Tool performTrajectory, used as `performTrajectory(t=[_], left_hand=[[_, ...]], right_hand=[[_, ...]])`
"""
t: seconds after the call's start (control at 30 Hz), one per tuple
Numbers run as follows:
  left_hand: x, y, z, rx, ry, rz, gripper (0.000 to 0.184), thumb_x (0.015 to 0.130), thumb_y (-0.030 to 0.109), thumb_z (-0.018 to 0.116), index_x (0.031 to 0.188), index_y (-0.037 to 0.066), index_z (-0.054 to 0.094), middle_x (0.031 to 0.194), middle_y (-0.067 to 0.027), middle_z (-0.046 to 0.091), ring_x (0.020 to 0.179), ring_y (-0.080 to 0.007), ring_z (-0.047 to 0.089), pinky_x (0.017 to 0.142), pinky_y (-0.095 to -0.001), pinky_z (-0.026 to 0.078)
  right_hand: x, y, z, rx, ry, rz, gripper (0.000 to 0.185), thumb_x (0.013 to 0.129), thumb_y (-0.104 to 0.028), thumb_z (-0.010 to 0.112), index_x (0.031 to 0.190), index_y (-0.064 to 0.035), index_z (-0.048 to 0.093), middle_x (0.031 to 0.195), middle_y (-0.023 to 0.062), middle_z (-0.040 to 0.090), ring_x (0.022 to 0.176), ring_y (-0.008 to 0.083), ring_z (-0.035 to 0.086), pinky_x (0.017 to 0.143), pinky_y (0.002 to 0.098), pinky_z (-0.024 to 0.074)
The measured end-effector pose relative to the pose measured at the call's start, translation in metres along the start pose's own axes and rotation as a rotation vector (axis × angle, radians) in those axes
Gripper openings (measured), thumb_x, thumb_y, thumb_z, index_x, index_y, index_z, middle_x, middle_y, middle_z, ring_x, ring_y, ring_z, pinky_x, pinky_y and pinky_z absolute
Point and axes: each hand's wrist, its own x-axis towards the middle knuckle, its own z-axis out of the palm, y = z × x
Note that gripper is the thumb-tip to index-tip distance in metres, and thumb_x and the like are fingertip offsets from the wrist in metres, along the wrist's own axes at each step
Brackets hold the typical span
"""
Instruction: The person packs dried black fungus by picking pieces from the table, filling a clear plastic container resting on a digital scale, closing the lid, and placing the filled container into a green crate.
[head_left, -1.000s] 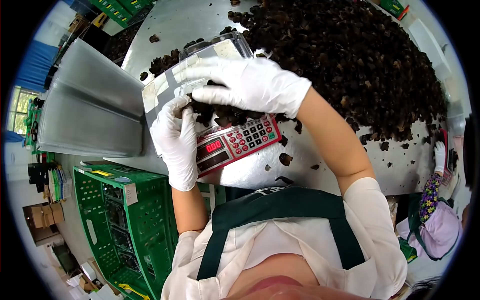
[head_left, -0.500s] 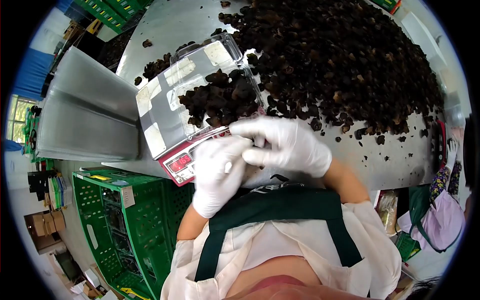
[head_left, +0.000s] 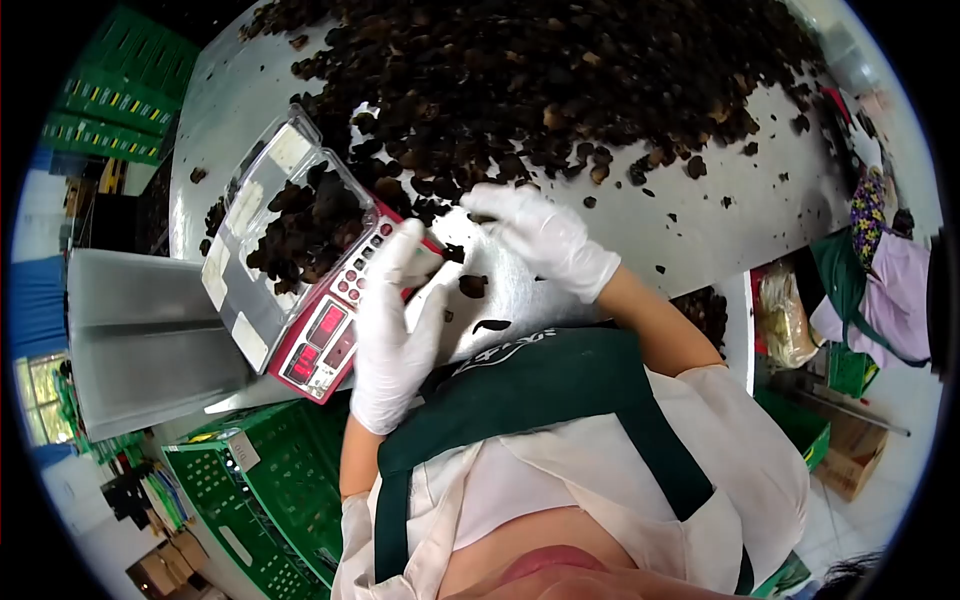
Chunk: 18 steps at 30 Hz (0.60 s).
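My left hand (head_left: pixel 393 325), in a white glove, is beside the front of the red digital scale (head_left: pixel 318 345), thumb and fingers apart. A clear plastic clamshell box (head_left: pixel 240 262) lies opened out on the scale. Dark wood ear mushrooms (head_left: pixel 312 228) are heaped in one half of it. My right hand (head_left: pixel 535 232), also gloved, hovers over the metal table with its fingers stretched out, near the edge of the big pile. Between my hands are a few loose dark mushroom pieces (head_left: pixel 472 287); one small piece is close to my left fingertips.
A large mushroom pile (head_left: pixel 560 85) covers the far part of the metal table (head_left: pixel 710 225). Stacked clear plastic boxes (head_left: pixel 150 340) stand left of the scale. Green crates (head_left: pixel 250 490) are below left, and more are stacked behind. At the right, a co-worker's sleeve (head_left: pixel 868 215) shows.
My hands were close together in front of the scale; now they are apart with fingers opened. The view has turned, so the scale and box appear further left and the pile higher.
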Motion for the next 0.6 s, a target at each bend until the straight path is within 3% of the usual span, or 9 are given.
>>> performTrajectory(t=[0.03,0.1,0.13,0.17,0.3,0.37,0.47,0.57,0.6], left_hand=[[0.005,0.001,-0.009,0.168,0.043,0.052,0.062,0.089,-0.009,0.066,0.148,0.001,0.052,0.144,-0.0191,0.058,0.122,-0.0286,0.065,0.107,-0.0375,0.05],[0.019,0.003,-0.035,0.364,0.169,0.226,0.06,0.086,-0.011,0.067,0.144,0.003,0.058,0.142,-0.0188,0.06,0.128,-0.0314,0.062,0.109,-0.0395,0.048],[0.028,0.009,-0.048,0.511,0.193,0.268,0.058,0.085,-0.011,0.067,0.141,0.003,0.061,0.141,-0.0181,0.061,0.13,-0.0315,0.06,0.11,-0.0398,0.048],[0.037,0.016,-0.06,0.657,0.216,0.312,0.057,0.085,-0.012,0.067,0.139,0.004,0.063,0.141,-0.0174,0.062,0.132,-0.0315,0.059,0.11,-0.0401,0.047],[0.067,0.005,-0.087,0.867,0.132,0.271,0.044,0.1,0.018,0.064,0.143,0.008,0.061,0.148,-0.0178,0.057,0.14,-0.0364,0.05,0.119,-0.0452,0.037],[0.068,-0.014,-0.098,1.018,-0.009,0.189,0.049,0.104,0.032,0.059,0.148,0.009,0.056,0.153,-0.0199,0.051,0.147,-0.0384,0.04,0.123,-0.0479,0.028],[0.065,-0.03,-0.093,1.104,-0.006,0.178,0.054,0.103,0.037,0.06,0.149,0.009,0.054,0.154,-0.0213,0.05,0.147,-0.0381,0.041,0.123,-0.0487,0.028],[0.06,0.007,-0.059,1.013,0.272,0.25,0.053,0.105,0.037,0.059,0.147,0.007,0.056,0.15,-0.0238,0.053,0.142,-0.0407,0.046,0.118,-0.0489,0.034],[0.058,0.013,-0.05,0.903,0.277,0.317,0.048,0.104,0.026,0.062,0.145,0.003,0.057,0.148,-0.0236,0.054,0.135,-0.0386,0.053,0.115,-0.0477,0.04]], right_hand=[[0.0,0.012,-0.007,-0.013,0.096,-0.089,0.037,0.1,-0.01,0.061,0.137,-0.0064,0.065,0.138,0.0122,0.066,0.128,0.0286,0.061,0.113,0.0385,0.0455],[-0.006,0.019,-0.032,0.361,0.122,0.069,0.035,0.105,-0.015,0.059,0.139,-0.0078,0.065,0.139,0.0074,0.067,0.128,0.0202,0.062,0.103,0.0357,0.0534],[-0.01,-0.013,-0.064,0.572,0.075,0.471,0.036,0.109,-0.023,0.056,0.14,-0.0103,0.064,0.138,0.0031,0.068,0.128,0.0117,0.061,0.087,0.0299,0.0589],[-0.017,-0.006,-0.07,0.768,0.186,0.49,0.035,0.111,-0.025,0.051,0.138,-0.0081,0.065,0.134,0.0024,0.069,0.112,0.0085,0.067,0.067,0.0201,0.0539],[-0.047,0.038,-0.1,0.797,0.32,0.586,0.05,0.112,-0.04,0.044,0.142,-0.0034,0.059,0.128,0.0063,0.07,0.101,0.0131,0.07,0.063,0.0183,0.0577],[-0.069,0.07,-0.096,1.386,0.41,0.51,0.049,0.114,-0.04,0.039,0.141,-0.0044,0.059,0.126,0.0065,0.07,0.108,0.0103,0.069,0.066,0.0187,0.051],[-0.083,0.075,-0.092,1.729,0.455,0.379,0.052,0.115,-0.039,0.036,0.146,-0.0007,0.051,0.125,0.0114,0.068,0.104,0.0153,0.069,0.062,0.0199,0.0607],[-0.079,0.068,-0.089,1.787,0.432,0.288,0.055,0.114,-0.041,0.038,0.149,0.0007,0.048,0.127,0.0144,0.067,0.104,0.0155,0.069,0.06,0.0192,0.0621],[-0.076,0.065,-0.088,1.799,0.361,0.273,0.056,0.113,-0.042,0.039,0.149,0.0007,0.048,0.127,0.0139,0.067,0.102,0.0151,0.069,0.06,0.0194,0.0616]])
